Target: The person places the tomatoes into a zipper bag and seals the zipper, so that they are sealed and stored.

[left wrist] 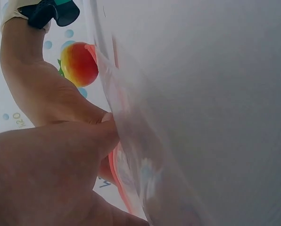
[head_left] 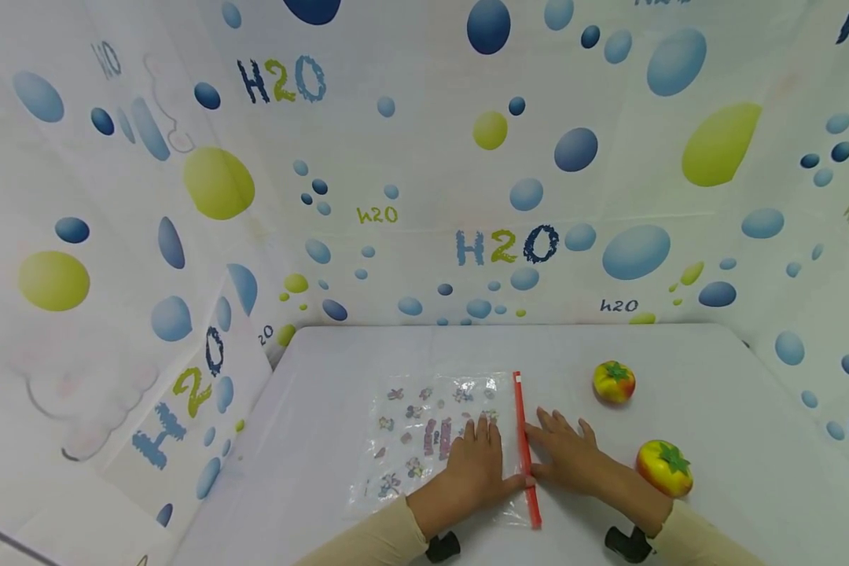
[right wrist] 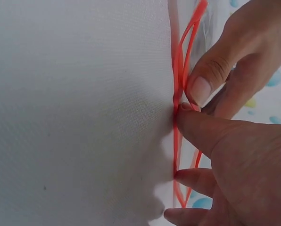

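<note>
A clear zip bag [head_left: 396, 479] with small coloured figures lies flat on the white table, its red-edged mouth [head_left: 521, 440] toward the right. My left hand [head_left: 470, 475] rests on the bag with fingers straight, its thumb reaching the red edge. From the other side my right hand [head_left: 569, 452] touches the same edge with its fingers spread. In the right wrist view the two red lips [right wrist: 177, 141] stand slightly apart, the left thumb [right wrist: 202, 87] on one and the right thumb [right wrist: 190, 117] at the gap.
Two yellow-red fruits with green leafy tops are on the table to the right, one fruit [head_left: 614, 383] farther back and another fruit [head_left: 665, 468] beside my right forearm. A patterned curtain [head_left: 424, 173] hangs behind the table [head_left: 311, 409] and along its sides.
</note>
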